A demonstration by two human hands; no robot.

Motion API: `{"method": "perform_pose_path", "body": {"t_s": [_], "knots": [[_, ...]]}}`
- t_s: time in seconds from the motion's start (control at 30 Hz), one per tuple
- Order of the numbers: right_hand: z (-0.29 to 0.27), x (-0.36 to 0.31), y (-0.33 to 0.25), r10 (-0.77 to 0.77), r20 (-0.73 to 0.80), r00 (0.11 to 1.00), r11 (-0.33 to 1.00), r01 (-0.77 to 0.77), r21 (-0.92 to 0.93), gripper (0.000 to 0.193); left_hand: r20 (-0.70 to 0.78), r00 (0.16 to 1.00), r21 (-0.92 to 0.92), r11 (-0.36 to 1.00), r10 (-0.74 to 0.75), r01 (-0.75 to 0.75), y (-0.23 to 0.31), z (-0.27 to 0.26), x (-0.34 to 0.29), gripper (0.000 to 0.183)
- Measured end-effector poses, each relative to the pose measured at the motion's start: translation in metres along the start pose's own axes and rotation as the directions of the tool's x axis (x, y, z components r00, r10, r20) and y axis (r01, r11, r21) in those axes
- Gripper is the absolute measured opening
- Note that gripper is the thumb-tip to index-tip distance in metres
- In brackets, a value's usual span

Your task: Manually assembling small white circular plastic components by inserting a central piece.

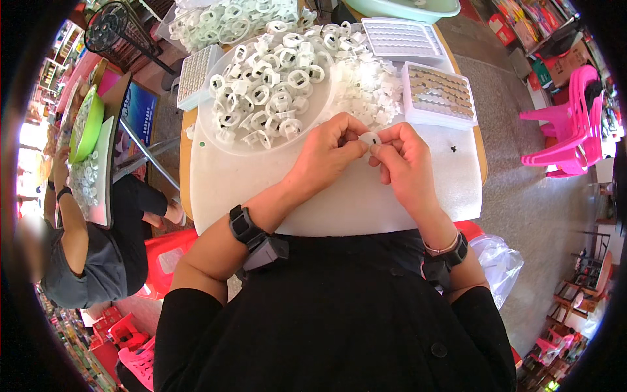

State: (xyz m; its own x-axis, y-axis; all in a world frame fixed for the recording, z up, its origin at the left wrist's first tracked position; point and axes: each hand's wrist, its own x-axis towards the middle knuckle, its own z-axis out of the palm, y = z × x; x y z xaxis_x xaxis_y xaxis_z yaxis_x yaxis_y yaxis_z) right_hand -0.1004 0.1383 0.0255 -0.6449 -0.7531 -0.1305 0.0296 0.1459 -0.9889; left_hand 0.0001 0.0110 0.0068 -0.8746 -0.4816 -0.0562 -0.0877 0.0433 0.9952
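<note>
Pinched between the fingertips of both hands is a small round white plastic part (370, 138) with a dark slot in its face. My left hand (326, 153) grips it from the left with fingers curled. From the other side my right hand (408, 160) closes thumb and forefinger on it. Just beyond the left hand, a round translucent tray (204, 124) bears a heap of white ring-shaped plastic parts (264, 91), many with dark slots. Beyond my fingers lies a pile of smaller translucent white pieces (369, 85). A tiny black piece (453, 149) lies right of my right hand.
White trays with rows of small parts stand right (441, 121), far right (401, 39) and left (196, 78) on the table (261, 212). A clear bin (171, 29) and pale green basin (405, 8) sit behind. Another person (98, 255) works at left; pink chairs (568, 127) stand right.
</note>
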Motion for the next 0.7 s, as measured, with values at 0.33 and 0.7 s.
{"method": "perform_pose_path", "body": {"t_s": [0.33,0.7], "knots": [[-0.005,0.009,0.004,0.027,0.010,1.000,1.000,-0.027,0.008,0.008,0.059,0.993,0.046,0.994,-0.105,0.102,0.008,-0.001,0.004,0.016],[-0.008,0.004,0.000,0.035,0.112,0.993,0.992,-0.021,-0.126,0.009,0.013,0.996,0.156,0.984,0.083,-0.084,-0.012,0.001,0.008,0.018]]}}
